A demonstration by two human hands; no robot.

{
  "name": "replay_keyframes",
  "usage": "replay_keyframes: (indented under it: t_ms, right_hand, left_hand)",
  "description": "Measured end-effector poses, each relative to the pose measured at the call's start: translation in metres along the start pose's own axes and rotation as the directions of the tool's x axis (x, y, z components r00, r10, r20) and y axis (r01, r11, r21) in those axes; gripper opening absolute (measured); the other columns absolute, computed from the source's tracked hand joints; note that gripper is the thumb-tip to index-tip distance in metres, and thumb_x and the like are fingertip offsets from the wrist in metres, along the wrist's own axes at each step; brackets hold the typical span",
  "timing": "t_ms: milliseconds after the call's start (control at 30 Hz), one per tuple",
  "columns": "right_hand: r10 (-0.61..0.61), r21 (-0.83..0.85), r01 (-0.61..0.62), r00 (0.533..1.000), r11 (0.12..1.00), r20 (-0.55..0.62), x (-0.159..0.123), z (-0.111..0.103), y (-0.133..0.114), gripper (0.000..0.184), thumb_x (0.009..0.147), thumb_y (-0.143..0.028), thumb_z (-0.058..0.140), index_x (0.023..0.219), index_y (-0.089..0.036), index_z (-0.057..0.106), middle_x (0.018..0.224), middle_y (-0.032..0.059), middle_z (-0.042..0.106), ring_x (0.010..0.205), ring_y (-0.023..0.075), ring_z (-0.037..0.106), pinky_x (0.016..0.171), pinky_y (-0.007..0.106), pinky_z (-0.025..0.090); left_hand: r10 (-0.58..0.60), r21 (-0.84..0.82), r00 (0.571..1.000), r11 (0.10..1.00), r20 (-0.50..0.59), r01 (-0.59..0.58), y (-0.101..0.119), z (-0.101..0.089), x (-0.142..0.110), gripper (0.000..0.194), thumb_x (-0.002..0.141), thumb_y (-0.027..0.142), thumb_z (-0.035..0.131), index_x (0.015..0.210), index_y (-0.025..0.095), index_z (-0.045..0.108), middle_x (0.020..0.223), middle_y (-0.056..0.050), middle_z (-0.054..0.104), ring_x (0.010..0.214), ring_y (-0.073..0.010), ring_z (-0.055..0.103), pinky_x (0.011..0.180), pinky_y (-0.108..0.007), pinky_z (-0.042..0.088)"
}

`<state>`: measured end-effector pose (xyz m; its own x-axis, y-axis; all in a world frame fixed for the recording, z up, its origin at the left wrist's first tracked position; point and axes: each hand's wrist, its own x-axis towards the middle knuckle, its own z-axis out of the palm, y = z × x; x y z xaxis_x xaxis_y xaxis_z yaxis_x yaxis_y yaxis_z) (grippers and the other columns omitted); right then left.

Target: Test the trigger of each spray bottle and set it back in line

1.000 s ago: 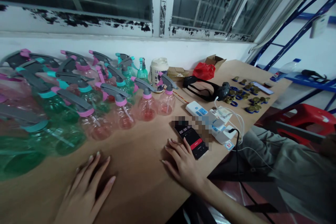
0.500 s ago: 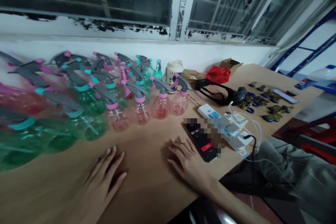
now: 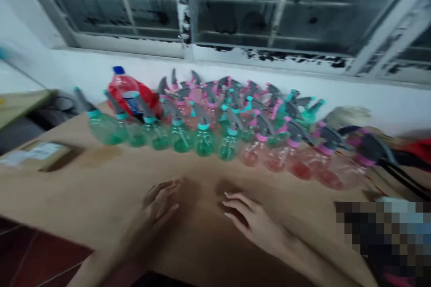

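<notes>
My left hand (image 3: 160,204) is over the wooden tabletop (image 3: 198,242), holding nothing, its fingers loosely extended and a little blurred. To its right, my right hand (image 3: 251,217) is also empty, with slightly curved fingers set apart and pointing left. Beyond both hands stand rows of spray bottles with grey trigger heads. The nearest row has green spray bottles (image 3: 204,140) with teal collars towards the left and middle. Pink spray bottles (image 3: 256,145) with pink collars continue it to the right. Neither hand touches a bottle.
A red jug with a blue cap (image 3: 118,71) stands behind the bottles at left. A flat cardboard box (image 3: 40,154) lies near the left edge. Black straps (image 3: 404,166) and a pixelated area are at right. A window wall rises behind the table.
The view has swung left, bringing the jug and cardboard box into sight. The phone is now hidden by pixelation or out of view. My hands appear closer together, both still empty.
</notes>
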<state>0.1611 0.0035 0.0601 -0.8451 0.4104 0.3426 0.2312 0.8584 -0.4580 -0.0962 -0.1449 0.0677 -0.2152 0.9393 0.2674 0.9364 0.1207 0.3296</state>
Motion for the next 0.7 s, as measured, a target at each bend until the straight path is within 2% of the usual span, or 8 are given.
replay_keyframes:
  t_ms: [67, 133, 167, 267, 367, 433, 533, 700]
  right_hand:
    - [-0.048, -0.031, 0.048, 0.999, 0.998, 0.000, 0.010, 0.011, -0.002, 0.026, 0.088, -0.022, 0.046, 0.112, -0.023, 0.056, 0.115, 0.0052, 0.061, 0.107, 0.0193, 0.058, 0.089, 0.036, 0.051]
    - [-0.089, -0.095, 0.087, 0.996, 0.992, -0.012, 0.017, 0.021, -0.001, 0.030, 0.087, -0.026, 0.049, 0.116, -0.023, 0.055, 0.122, 0.0062, 0.058, 0.113, 0.0224, 0.054, 0.092, 0.040, 0.050]
    - [-0.105, -0.130, 0.100, 0.994, 0.986, -0.031, 0.018, 0.025, 0.001, 0.034, 0.086, -0.029, 0.051, 0.119, -0.023, 0.053, 0.126, 0.0068, 0.056, 0.115, 0.0240, 0.053, 0.092, 0.042, 0.049]
    - [-0.111, -0.183, 0.092, 0.989, 0.979, -0.096, 0.018, 0.035, 0.011, 0.044, 0.084, -0.036, 0.053, 0.126, -0.025, 0.048, 0.131, 0.0061, 0.052, 0.115, 0.0273, 0.053, 0.093, 0.047, 0.048]
    - [-0.063, -0.170, 0.041, 0.990, 0.985, -0.129, 0.014, 0.043, 0.023, 0.043, 0.084, -0.039, 0.052, 0.126, -0.029, 0.049, 0.131, 0.0036, 0.052, 0.115, 0.0275, 0.053, 0.093, 0.044, 0.048]
    - [-0.033, -0.168, 0.010, 0.990, 0.986, -0.138, 0.011, 0.048, 0.027, 0.044, 0.084, -0.041, 0.052, 0.126, -0.028, 0.050, 0.131, 0.0034, 0.052, 0.115, 0.0276, 0.052, 0.092, 0.043, 0.049]
    - [-0.062, -0.149, 0.046, 0.992, 0.988, -0.106, 0.006, 0.054, 0.029, 0.044, 0.085, -0.040, 0.050, 0.126, -0.025, 0.050, 0.130, 0.0046, 0.054, 0.114, 0.0259, 0.053, 0.092, 0.041, 0.050]
    - [-0.113, -0.141, 0.097, 0.987, 0.985, -0.113, 0.001, 0.063, 0.032, 0.042, 0.088, -0.038, 0.044, 0.125, -0.022, 0.052, 0.129, 0.0063, 0.054, 0.116, 0.0259, 0.051, 0.091, 0.039, 0.050]
  left_hand:
    - [-0.116, -0.113, 0.993, 0.987, 0.026, 0.118, -0.022, -0.020, -0.001, 0.032, 0.085, 0.040, 0.048, 0.113, 0.026, 0.056, 0.119, -0.005, 0.058, 0.104, -0.0231, 0.059, 0.091, -0.040, 0.048]
    - [-0.252, -0.277, 0.967, 0.933, -0.042, 0.231, -0.051, -0.037, 0.002, 0.032, 0.082, 0.042, 0.052, 0.107, 0.024, 0.059, 0.113, -0.005, 0.060, 0.104, -0.0239, 0.059, 0.089, -0.040, 0.049]
    - [-0.352, -0.382, 0.930, 0.878, -0.107, 0.288, -0.067, -0.045, 0.005, 0.034, 0.078, 0.045, 0.055, 0.103, 0.022, 0.060, 0.109, -0.006, 0.061, 0.101, -0.0247, 0.060, 0.084, -0.039, 0.052]
    - [-0.506, -0.414, 0.823, 0.827, -0.256, 0.380, -0.121, -0.066, 0.017, 0.039, 0.077, 0.048, 0.053, 0.100, 0.017, 0.057, 0.103, -0.009, 0.063, 0.098, -0.0273, 0.061, 0.076, -0.040, 0.054]
    - [-0.587, -0.415, 0.712, 0.799, -0.385, 0.435, -0.170, -0.084, 0.034, 0.042, 0.081, 0.043, 0.053, 0.111, 0.014, 0.050, 0.106, -0.013, 0.061, 0.099, -0.0277, 0.059, 0.078, -0.042, 0.052]
    - [-0.602, -0.400, 0.671, 0.795, -0.432, 0.456, -0.192, -0.094, 0.048, 0.047, 0.079, 0.038, 0.060, 0.116, 0.012, 0.047, 0.110, -0.014, 0.058, 0.101, -0.0279, 0.057, 0.082, -0.043, 0.050]
    - [-0.570, -0.368, 0.695, 0.819, -0.438, 0.439, -0.208, -0.104, 0.066, 0.032, 0.087, 0.029, 0.054, 0.116, 0.015, 0.051, 0.116, -0.009, 0.055, 0.098, -0.0229, 0.058, 0.081, -0.043, 0.050]
    - [-0.470, -0.327, 0.796, 0.874, -0.380, 0.360, -0.215, -0.108, 0.090, 0.031, 0.091, 0.031, 0.046, 0.116, 0.012, 0.052, 0.116, -0.008, 0.054, 0.096, -0.0210, 0.059, 0.082, -0.040, 0.049]
